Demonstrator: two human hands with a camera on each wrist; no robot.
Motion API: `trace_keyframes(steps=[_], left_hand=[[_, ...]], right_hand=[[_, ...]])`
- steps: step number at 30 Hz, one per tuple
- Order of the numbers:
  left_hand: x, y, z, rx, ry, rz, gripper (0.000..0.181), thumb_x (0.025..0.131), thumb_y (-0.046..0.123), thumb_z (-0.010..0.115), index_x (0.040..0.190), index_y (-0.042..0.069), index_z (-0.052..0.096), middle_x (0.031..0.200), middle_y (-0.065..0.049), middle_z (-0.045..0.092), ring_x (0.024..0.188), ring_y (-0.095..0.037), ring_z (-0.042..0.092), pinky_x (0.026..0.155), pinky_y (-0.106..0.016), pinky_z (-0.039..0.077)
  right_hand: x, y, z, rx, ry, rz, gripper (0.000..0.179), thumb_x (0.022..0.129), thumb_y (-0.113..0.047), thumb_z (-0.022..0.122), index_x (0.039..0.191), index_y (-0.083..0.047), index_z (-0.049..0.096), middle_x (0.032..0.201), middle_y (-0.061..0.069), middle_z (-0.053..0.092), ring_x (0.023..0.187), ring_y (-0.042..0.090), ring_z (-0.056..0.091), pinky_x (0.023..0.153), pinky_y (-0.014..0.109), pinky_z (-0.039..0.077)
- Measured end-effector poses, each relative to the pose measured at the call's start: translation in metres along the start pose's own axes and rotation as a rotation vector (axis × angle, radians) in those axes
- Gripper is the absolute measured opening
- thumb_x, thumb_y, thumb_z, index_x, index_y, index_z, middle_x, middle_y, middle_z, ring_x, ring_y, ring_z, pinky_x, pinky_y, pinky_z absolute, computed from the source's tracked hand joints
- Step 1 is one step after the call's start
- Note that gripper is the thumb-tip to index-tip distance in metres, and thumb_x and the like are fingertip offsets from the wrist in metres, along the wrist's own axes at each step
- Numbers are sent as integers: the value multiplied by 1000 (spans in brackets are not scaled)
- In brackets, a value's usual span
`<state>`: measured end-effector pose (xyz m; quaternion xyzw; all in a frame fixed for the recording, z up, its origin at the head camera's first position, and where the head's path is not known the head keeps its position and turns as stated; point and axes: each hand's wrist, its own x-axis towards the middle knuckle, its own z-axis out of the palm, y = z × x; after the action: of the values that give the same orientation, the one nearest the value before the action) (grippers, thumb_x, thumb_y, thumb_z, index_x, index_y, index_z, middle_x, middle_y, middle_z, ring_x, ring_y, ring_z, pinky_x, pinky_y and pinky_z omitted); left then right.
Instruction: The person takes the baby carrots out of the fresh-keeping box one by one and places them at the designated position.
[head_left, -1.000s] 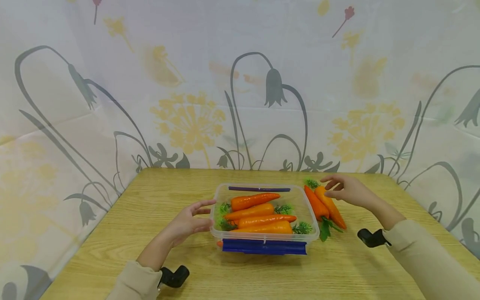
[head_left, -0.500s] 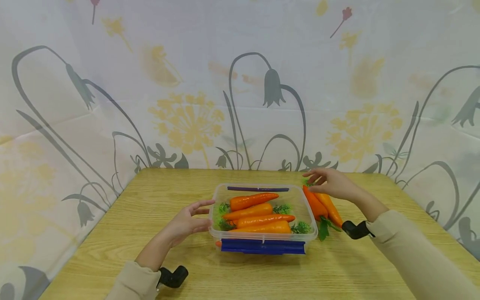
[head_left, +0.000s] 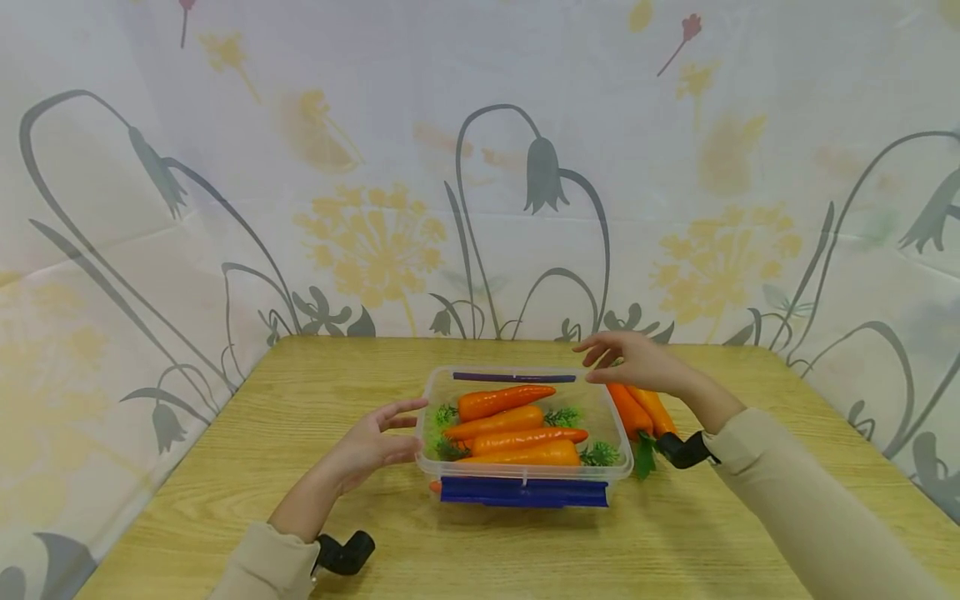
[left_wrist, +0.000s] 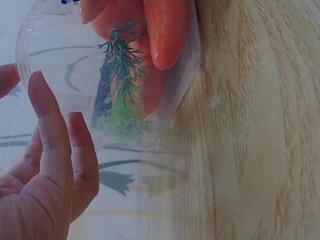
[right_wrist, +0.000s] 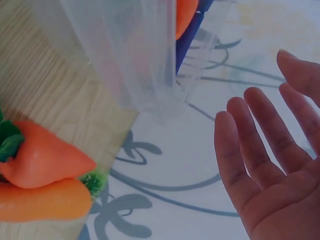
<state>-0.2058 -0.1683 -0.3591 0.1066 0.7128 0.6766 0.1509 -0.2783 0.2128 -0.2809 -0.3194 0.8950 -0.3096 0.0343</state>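
A clear plastic food container [head_left: 517, 472] with blue clips holds several orange carrots [head_left: 506, 402] with green tops. My left hand [head_left: 372, 444] rests at its left rim, fingers extended and slightly bent. In the left wrist view, the fingertips lie against the clear rim [left_wrist: 75, 103] near feathery carrot greens [left_wrist: 122, 95]. My right hand [head_left: 637, 363] hovers by the container's far right corner, fingers loosely spread, holding nothing. Below it, a red-orange carrot [head_left: 630, 411] with leafy green and an orange carrot [head_left: 660, 413] lie beside the container, partly hidden by my right arm.
The wooden table [head_left: 315, 392] extends around the container. Behind it hangs a pale cloth [head_left: 337, 125] printed with grey and yellow flowers. A black wrist mount [head_left: 345, 552] sits on my left wrist, another black mount [head_left: 682, 450] on my right.
My right hand has moved left from over the two loose carrots to the container's far right corner. The left hand has stayed at the left rim.
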Motion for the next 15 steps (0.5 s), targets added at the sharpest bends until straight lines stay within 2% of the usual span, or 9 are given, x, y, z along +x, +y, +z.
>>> trace_keyframes(steps=[4, 9, 15], left_hand=[[0, 0, 0, -3, 3, -3, 65, 86, 3, 64, 143, 1, 33, 141, -29, 23, 113, -34, 49, 87, -38, 48], [0, 0, 0, -11, 5, -3, 66, 85, 3, 64, 143, 1, 33, 141, -29, 22, 121, -39, 41, 88, -38, 48], [0, -1, 0, 1, 3, 2, 65, 86, 3, 65, 143, 0, 33, 140, -29, 23, 115, -35, 47, 87, -38, 48]], right_hand=[[6, -7, 3, 49, -57, -25, 41, 88, -13, 65, 126, -2, 55, 107, 15, 61, 96, 27, 60, 80, 38, 51], [14, -12, 8, 70, -121, -37, 42, 89, -14, 64, 128, -3, 53, 109, 17, 60, 98, 27, 59, 81, 38, 50], [23, -15, 15, 94, -182, -36, 42, 89, -14, 64, 128, -5, 53, 110, 12, 60, 102, 28, 57, 83, 38, 49]])
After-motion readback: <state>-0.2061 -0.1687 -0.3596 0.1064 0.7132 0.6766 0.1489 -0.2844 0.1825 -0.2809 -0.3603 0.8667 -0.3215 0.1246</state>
